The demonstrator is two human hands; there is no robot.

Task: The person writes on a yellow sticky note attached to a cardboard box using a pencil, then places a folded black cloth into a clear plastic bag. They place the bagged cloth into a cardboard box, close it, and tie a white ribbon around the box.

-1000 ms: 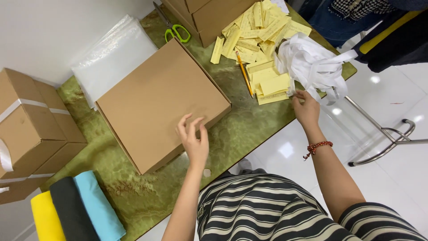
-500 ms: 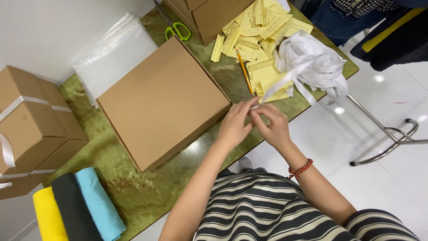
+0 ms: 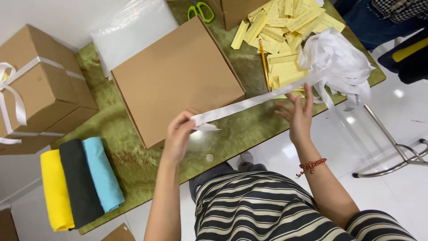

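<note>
A flat brown cardboard box [image 3: 176, 80] lies shut on the green mottled table [image 3: 120, 147]. My left hand [image 3: 179, 134] pinches the free end of a white ribbon [image 3: 249, 101] just in front of the box's near edge. The ribbon stretches taut up to the right into a tangled white ribbon pile [image 3: 339, 64] at the table's right side. My right hand [image 3: 298, 114] hovers under the ribbon with fingers spread, holding nothing; a red bracelet is on its wrist.
Yellow paper strips [image 3: 285, 31] and a pencil [image 3: 264, 64] lie beyond the ribbon. Green scissors [image 3: 199, 10] and a clear plastic bag [image 3: 133, 29] sit at the back. A ribbon-tied box [image 3: 40, 80] stands left; folded yellow, dark and blue cloths [image 3: 78, 183] near front-left. A metal chair frame [image 3: 392, 147] is right.
My hands were together at the ribbon's end; now they have parted, the left drawing the ribbon out leftward over the table while the right let go and opened.
</note>
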